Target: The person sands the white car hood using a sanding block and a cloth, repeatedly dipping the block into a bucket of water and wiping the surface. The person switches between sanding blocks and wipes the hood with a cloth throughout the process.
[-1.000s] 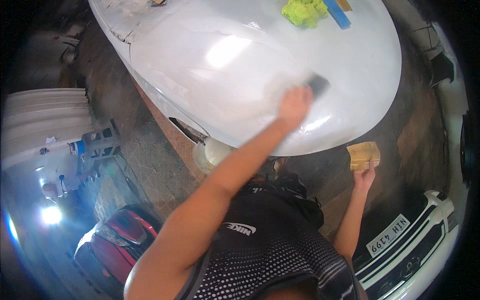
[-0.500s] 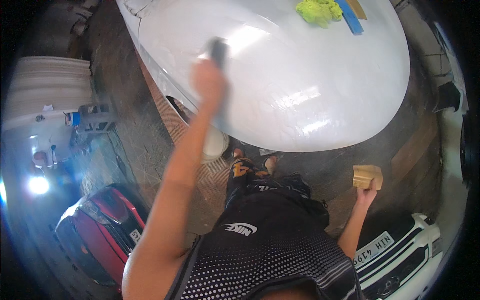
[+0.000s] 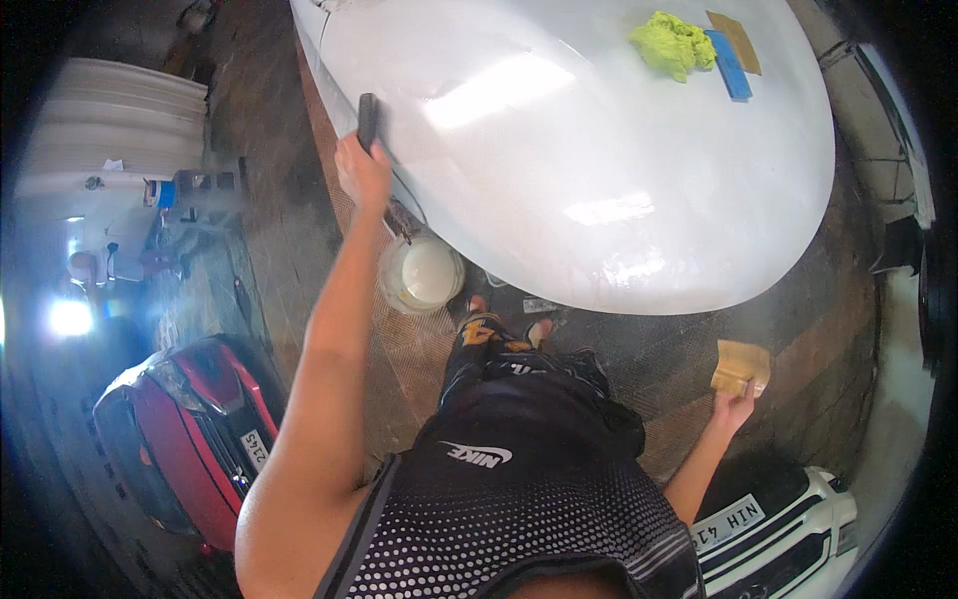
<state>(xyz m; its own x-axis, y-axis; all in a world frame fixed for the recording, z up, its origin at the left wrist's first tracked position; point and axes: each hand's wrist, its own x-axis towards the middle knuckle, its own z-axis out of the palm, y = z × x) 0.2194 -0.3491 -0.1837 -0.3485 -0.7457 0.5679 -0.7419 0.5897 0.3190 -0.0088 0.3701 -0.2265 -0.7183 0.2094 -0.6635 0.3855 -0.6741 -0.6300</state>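
My left hand [image 3: 363, 172] is closed on a dark bar-shaped block [image 3: 368, 118] at the left edge of a large glossy white car panel [image 3: 559, 170]; I cannot make out its exact kind. Wet-looking shine shows on the panel. Off to the right, away from the panel, my right hand [image 3: 735, 401] grips a folded tan sheet of sandpaper [image 3: 741, 365]. Near the panel's far right lie a crumpled yellow-green cloth [image 3: 674, 46], a blue bar-shaped block [image 3: 730, 68] and a tan strip [image 3: 735, 42].
A bucket [image 3: 424, 275] with pale contents stands on the floor below my left hand. A red car [image 3: 195, 434] is at lower left and a white car [image 3: 788, 559] at lower right. A bright light [image 3: 70, 317] glares at far left.
My left hand has moved with the dark block leftward and nearer, from over the panel to its left edge. The bucket shows more fully. My right hand still holds the sandpaper.
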